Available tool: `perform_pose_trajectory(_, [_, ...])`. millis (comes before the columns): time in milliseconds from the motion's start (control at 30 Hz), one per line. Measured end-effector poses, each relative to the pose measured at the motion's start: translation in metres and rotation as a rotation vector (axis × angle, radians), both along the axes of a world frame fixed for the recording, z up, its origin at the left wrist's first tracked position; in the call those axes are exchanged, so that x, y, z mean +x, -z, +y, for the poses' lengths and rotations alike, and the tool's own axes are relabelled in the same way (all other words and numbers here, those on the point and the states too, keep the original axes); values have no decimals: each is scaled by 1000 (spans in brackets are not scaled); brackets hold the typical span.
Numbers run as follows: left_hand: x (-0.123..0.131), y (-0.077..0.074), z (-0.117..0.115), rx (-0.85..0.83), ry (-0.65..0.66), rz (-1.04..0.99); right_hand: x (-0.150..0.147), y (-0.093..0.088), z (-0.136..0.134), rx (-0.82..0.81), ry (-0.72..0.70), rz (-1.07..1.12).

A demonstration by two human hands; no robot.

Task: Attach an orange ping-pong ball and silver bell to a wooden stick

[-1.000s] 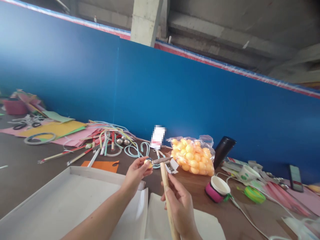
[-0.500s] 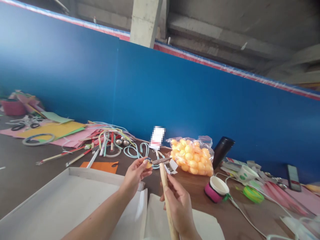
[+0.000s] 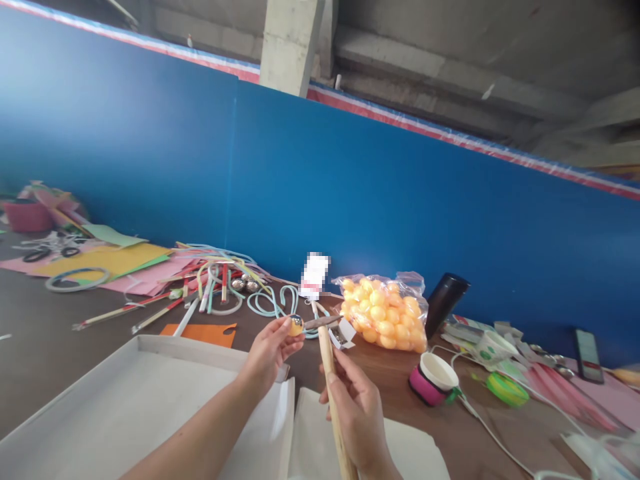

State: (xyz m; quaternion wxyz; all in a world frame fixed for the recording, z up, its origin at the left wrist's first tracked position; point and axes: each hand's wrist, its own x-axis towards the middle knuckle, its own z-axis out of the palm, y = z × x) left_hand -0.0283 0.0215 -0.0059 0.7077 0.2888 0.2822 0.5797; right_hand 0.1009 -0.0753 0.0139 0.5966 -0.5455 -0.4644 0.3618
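Pinched in the fingertips of my left hand is a shiny metal ball with yellow-orange reflections. My right hand is wrapped round the wooden handle of a hammer, held upright with a slim, dark, pointed metal head. The left end of the hammer's head is right beside the ball; I cannot tell whether they touch. Below the hands lie a white box lid and pale sheets of card. A small open carton sits just behind the hammer.
A clear bag of orange balls, a black bottle and a cup in a magenta sleeve stand to the right, with a white cable. Coloured paper, tubing and several metal balls lie left. A blue partition rises behind.
My left fingers have shifted slightly on the metal ball, which has moved a little to the left and shows more of its surface. The hammer has barely moved.
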Motion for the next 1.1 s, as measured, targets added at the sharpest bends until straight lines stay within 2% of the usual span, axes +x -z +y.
perform_pose_trajectory(400, [0,1,1,-41,49,-59,0,-1,-1,-3,2,-20])
perform_pose_trajectory(733, [1,2,0,-64,38,-61,1,-1,-1,8,-8,-15])
perform_pose_trajectory(1100, [0,2,1,-51,85,-46,3,-2,-1,-9,-21,-14])
